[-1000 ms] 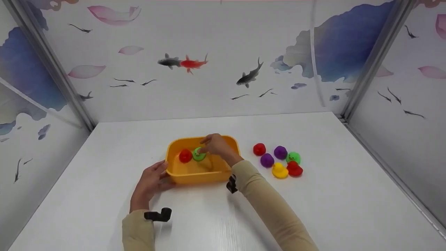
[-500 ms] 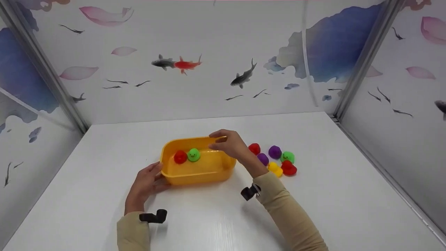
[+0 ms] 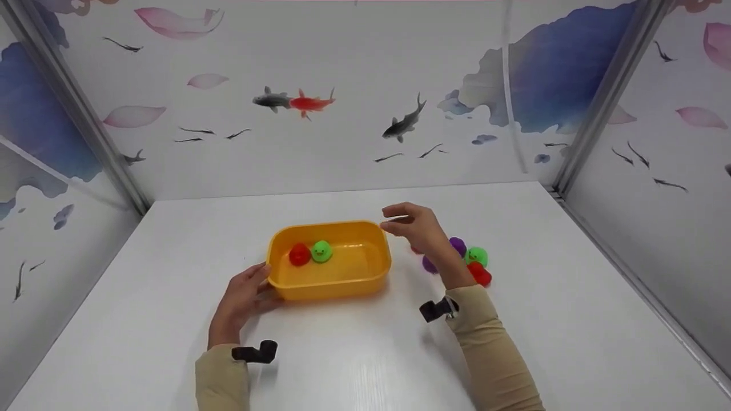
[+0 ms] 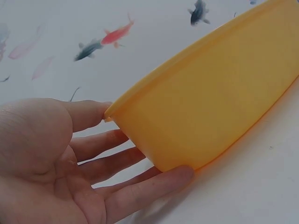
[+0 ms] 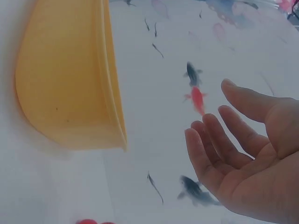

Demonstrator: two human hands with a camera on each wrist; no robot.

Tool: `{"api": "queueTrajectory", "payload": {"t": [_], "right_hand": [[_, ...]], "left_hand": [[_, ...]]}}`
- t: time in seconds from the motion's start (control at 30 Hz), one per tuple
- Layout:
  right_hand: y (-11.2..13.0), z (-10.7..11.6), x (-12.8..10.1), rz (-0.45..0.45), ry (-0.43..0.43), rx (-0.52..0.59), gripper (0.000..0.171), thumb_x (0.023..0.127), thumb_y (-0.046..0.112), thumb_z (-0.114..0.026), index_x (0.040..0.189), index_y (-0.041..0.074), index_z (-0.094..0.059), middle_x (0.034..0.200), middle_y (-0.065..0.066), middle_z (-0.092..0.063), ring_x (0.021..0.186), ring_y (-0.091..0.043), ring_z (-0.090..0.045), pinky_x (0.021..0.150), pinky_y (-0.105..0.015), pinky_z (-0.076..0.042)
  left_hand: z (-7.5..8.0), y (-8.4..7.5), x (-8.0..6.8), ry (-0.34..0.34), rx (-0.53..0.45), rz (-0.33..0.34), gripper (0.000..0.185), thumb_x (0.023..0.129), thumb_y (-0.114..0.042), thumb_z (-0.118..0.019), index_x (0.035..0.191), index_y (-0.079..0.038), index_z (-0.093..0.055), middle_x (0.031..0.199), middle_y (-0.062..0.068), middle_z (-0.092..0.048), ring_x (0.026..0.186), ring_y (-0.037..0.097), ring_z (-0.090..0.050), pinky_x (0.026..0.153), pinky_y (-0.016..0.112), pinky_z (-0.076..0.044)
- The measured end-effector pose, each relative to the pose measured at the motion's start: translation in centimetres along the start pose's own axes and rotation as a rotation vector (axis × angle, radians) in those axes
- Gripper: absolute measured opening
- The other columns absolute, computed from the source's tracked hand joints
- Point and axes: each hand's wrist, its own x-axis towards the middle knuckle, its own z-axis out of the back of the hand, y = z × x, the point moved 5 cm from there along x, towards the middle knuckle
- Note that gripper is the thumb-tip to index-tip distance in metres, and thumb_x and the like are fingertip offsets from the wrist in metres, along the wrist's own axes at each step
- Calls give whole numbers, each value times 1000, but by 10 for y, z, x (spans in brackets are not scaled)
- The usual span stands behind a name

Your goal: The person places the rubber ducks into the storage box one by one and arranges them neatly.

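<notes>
A yellow plastic basin stands on the white table, holding a red toy duck and a green toy duck near its left end. My left hand holds the basin's left end; in the left wrist view the thumb meets the rim and the other fingers lie against the wall and lower corner. Off the basin's right end, my right hand is raised with nothing in it, fingers loosely bent and thumb apart. In the right wrist view the same hand is plainly free of the basin wall.
Right of the basin lie more toy ducks, partly behind my right forearm: a purple one, a green one, a red one, plus other purple and red ones mostly hidden. Printed panels enclose the table's back and sides.
My right hand has left the green duck inside the basin and moved right, past the basin's right end, toward the loose ducks. My left hand has stayed at the basin.
</notes>
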Motion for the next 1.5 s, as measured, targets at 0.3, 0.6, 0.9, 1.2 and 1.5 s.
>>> {"api": "queueTrajectory", "payload": {"t": [0.3,0.6,0.9,1.2,1.5], "right_hand": [[-21,41,4,-18,-60,-9,43,93,31,-72,132,18,-62,136,-4,-62,119,-23,-64,106,-34,-53],[-58,58,9,-81,-89,-91,47,93,37,-71,135,22,-60,141,-4,-59,131,-26,-57,117,-45,-43],[-86,52,19,-192,-58,-79,50,94,31,-71,140,20,-57,154,-11,-47,143,-34,-44,121,-51,-36],[-105,45,22,-263,-52,-34,50,94,30,-71,140,15,-57,151,-14,-49,140,-34,-46,119,-48,-40],[-106,37,23,-358,-47,-105,53,93,28,-72,142,18,-54,148,-16,-50,135,-34,-49,117,-47,-43]], "left_hand": [[-1,-4,-2,17,-31,-12,60,106,-41,-45,157,-12,-31,153,19,-45,124,31,-61,97,40,-58],[-1,-1,-5,12,0,-9,63,105,-44,-46,158,-13,-31,155,18,-43,131,35,-55,101,40,-56],[-1,0,-4,2,-4,-17,62,105,-44,-47,157,-14,-32,154,18,-45,131,34,-55,101,40,-56],[-2,1,-3,-5,6,-20,60,105,-44,-47,156,-15,-35,154,18,-45,130,34,-57,98,39,-57],[-1,1,-3,1,-5,-17,61,105,-44,-47,157,-15,-33,155,19,-44,129,33,-57,101,40,-55]]}}
